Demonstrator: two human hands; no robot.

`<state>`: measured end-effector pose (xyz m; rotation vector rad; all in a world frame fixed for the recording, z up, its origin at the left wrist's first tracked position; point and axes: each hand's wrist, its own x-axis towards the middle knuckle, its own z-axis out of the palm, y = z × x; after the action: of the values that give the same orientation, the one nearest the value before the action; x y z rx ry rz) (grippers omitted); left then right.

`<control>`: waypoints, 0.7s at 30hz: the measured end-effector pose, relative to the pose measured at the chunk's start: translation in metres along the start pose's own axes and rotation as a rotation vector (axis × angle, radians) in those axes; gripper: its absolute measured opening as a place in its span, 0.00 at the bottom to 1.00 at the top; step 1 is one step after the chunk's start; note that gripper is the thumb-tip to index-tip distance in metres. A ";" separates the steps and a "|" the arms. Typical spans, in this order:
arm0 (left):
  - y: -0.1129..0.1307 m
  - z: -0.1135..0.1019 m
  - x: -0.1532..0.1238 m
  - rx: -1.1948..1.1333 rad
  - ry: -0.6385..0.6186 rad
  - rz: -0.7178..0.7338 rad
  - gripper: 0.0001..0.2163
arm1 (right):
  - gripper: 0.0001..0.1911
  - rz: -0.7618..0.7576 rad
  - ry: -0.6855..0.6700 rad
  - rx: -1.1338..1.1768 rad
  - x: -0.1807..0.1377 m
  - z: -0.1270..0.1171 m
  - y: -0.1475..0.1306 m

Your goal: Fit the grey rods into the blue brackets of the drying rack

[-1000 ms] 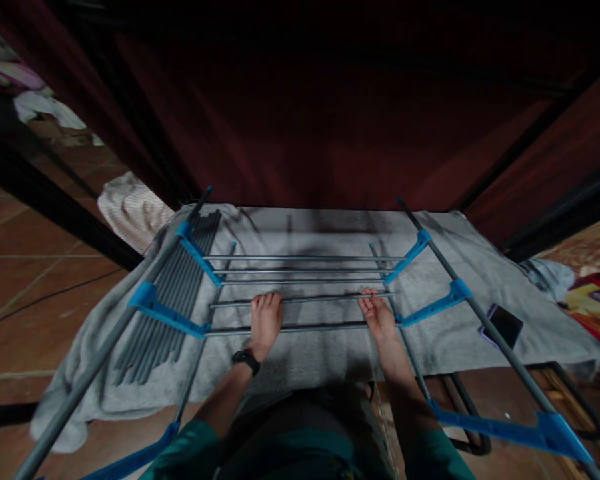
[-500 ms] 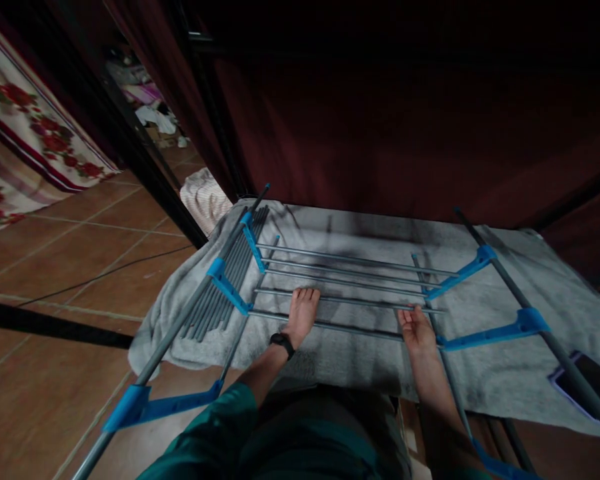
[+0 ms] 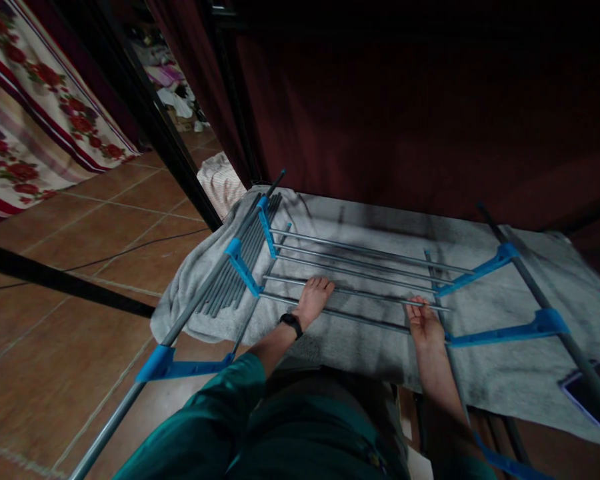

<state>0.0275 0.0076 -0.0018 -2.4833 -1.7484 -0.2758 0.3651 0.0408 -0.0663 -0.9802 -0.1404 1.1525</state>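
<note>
A thin grey metal rod (image 3: 370, 295) lies crosswise between my two hands, its ends loose of the blue brackets. Near its left part, my left hand (image 3: 316, 299), with a black wristband, has its fingers curled over the rod from above. My right hand (image 3: 425, 325), palm turned up, grips it close to the right end. Around them stands a partly built drying rack with grey side poles (image 3: 529, 280) and blue plastic brackets (image 3: 511, 331). Other rods (image 3: 380, 253) span the brackets beyond my hands, and one spans just nearer to me.
Several loose grey rods (image 3: 240, 267) lie side by side at the left on a grey blanket (image 3: 340, 347). A phone (image 3: 587, 393) rests on the blanket at the right. Dark bars, a dark red curtain (image 3: 380, 147) and a flowered cloth (image 3: 45, 107) surround the tiled floor (image 3: 115, 233).
The view has shifted, so the rack sits a little further right and higher in it. Both hands stay on the same rod, with little movement along it.
</note>
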 end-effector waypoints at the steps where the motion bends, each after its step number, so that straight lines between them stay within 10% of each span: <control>1: 0.000 0.000 0.000 0.003 0.001 0.007 0.09 | 0.09 0.007 0.009 0.006 -0.001 0.002 -0.001; 21: -0.011 0.005 0.002 -0.009 0.037 0.186 0.13 | 0.13 0.098 0.098 0.013 -0.005 0.013 -0.010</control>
<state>0.0181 0.0139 -0.0067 -2.6065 -1.4922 -0.3123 0.3623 0.0434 -0.0497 -1.0387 -0.0066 1.1905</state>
